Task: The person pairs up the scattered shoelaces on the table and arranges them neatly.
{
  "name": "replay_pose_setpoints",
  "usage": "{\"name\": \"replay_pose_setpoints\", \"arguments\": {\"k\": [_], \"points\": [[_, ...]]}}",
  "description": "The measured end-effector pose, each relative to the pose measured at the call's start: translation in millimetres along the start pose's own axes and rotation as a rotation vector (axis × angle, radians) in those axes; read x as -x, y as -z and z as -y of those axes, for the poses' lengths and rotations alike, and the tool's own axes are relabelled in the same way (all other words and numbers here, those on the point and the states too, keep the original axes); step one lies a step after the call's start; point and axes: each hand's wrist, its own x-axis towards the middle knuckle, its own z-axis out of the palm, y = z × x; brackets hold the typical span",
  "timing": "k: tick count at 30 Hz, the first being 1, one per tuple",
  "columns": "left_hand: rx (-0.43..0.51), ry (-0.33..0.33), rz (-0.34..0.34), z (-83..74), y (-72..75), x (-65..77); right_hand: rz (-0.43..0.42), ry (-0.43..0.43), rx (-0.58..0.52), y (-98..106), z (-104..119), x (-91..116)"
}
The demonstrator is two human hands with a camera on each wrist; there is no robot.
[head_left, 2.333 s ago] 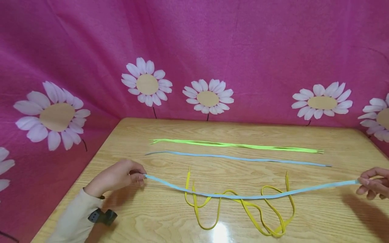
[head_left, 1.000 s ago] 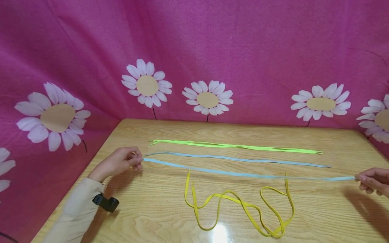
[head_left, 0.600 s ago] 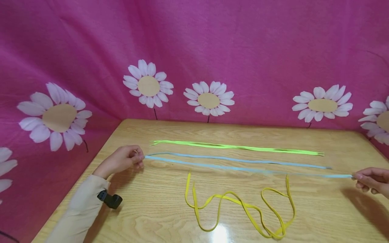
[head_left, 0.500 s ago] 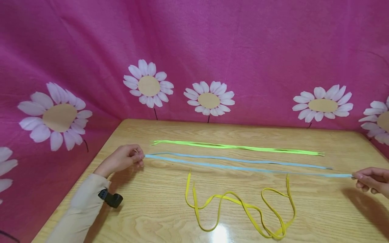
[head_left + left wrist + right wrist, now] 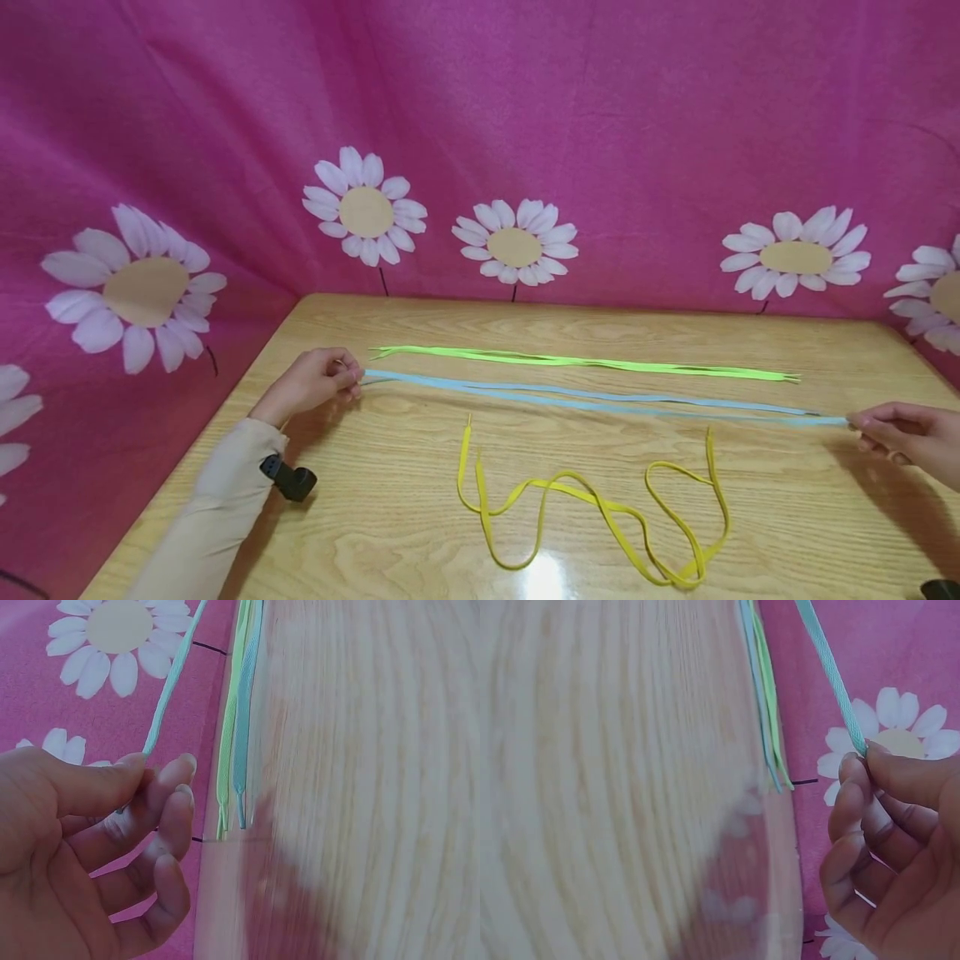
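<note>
A light blue flat shoelace (image 5: pixel 585 406) is stretched between my two hands over the table. My left hand (image 5: pixel 311 383) pinches one end between thumb and forefinger; in the left wrist view the lace (image 5: pixel 169 686) runs up from that pinch while the other fingers curl loosely. The far end is pinched by my right hand (image 5: pixel 903 433), and in the right wrist view the lace (image 5: pixel 834 675) slants up from the fingertips. Just behind lies a second blue shoelace (image 5: pixel 720 402), which the held lace overlaps at the left in the head view.
A neon green pair of shoelaces (image 5: pixel 555 360) lies straight farther back on the wooden table (image 5: pixel 375 517). Yellow shoelaces (image 5: pixel 481 492) lie in loose loops at the front. A pink cloth (image 5: pixel 600 100) with daisies hangs behind and at the sides.
Both hands have carried the blue shoelace away from the front, from over the yellow laces to alongside the lying blue one. The lace has gone from sagging to nearly straight.
</note>
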Motion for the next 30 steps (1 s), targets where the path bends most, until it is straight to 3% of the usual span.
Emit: {"name": "replay_pose_setpoints", "arguments": {"k": [4, 11, 24, 30], "points": [[-0.006, 0.017, -0.008, -0.1, -1.0, -2.7, 0.011, -0.009, 0.007, 0, -4, -5], [0.023, 0.021, 0.0, 3.0, -7.5, -7.1, 0.038, -0.102, -0.169, -2, -26, -11], [-0.01, 0.149, -0.028, 8.6, -17.3, -19.6, 0.034, -0.217, 0.154, -14, -15, -23], [-0.011, 0.192, -0.041, 15.3, -18.6, -21.1, 0.075, -0.244, 0.207, -20, -11, -29]]}}
